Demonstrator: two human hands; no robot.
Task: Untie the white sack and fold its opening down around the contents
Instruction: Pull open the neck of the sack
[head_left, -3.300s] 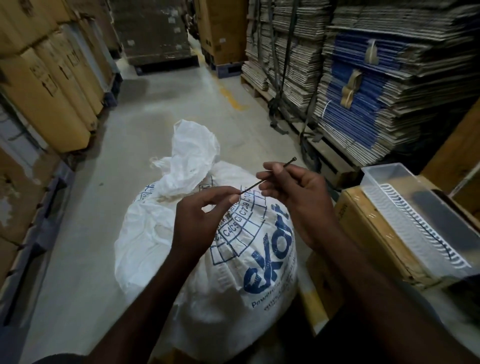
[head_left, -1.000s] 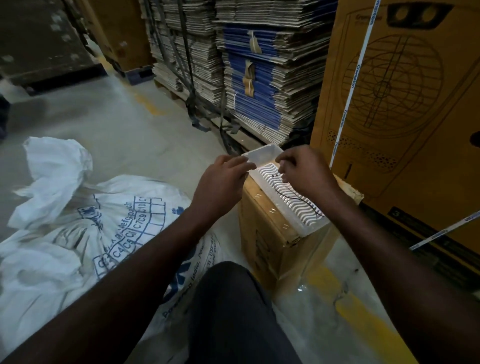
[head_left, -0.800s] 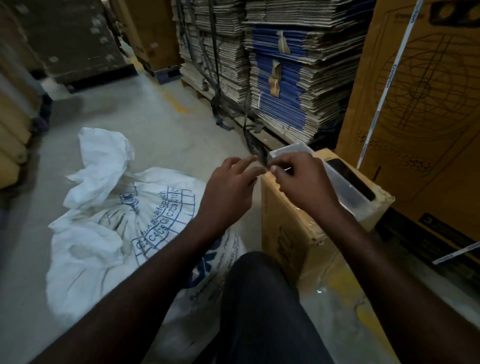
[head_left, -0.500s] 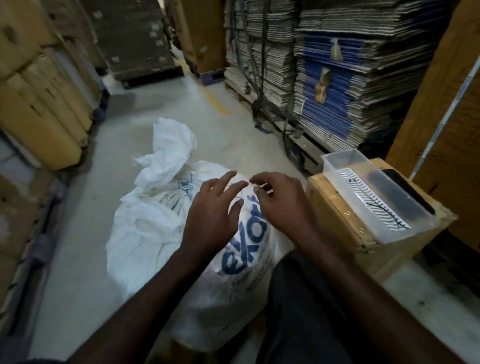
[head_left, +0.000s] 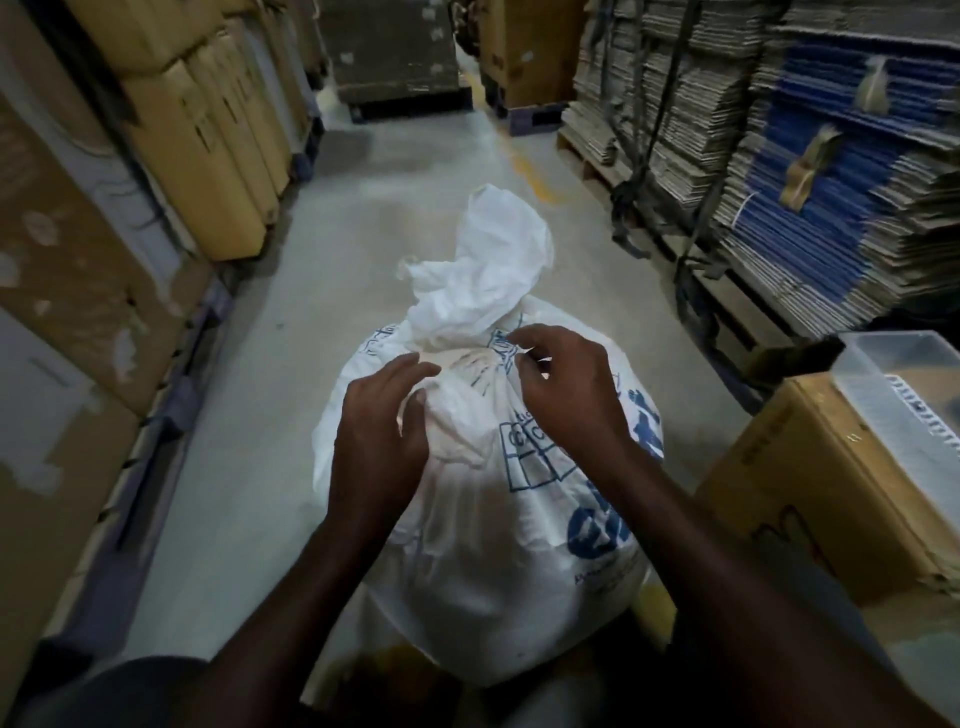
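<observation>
The white sack (head_left: 488, 519) with blue print stands on the concrete floor in front of me. Its neck is bunched, and the loose top (head_left: 488, 265) flops up and away from me. My left hand (head_left: 379, 436) rests on the left side of the bunched neck, fingers fairly straight and thumb against the fabric. My right hand (head_left: 566, 389) is on the right side of the neck, with its curled fingertips pinching the sack's fabric. No tie is visible around the neck.
At the right, a cardboard box (head_left: 810, 499) carries a clear plastic tray (head_left: 883, 364). Strapped stacks of flat cardboard (head_left: 779, 156) line the right side. Large cartons (head_left: 208, 135) line the left. The grey floor aisle (head_left: 395, 171) runs ahead.
My view swung left from the box and tray back to the sack. Both hands left the tray, where the thin black tie was set down, and now rest on the sack's neck.
</observation>
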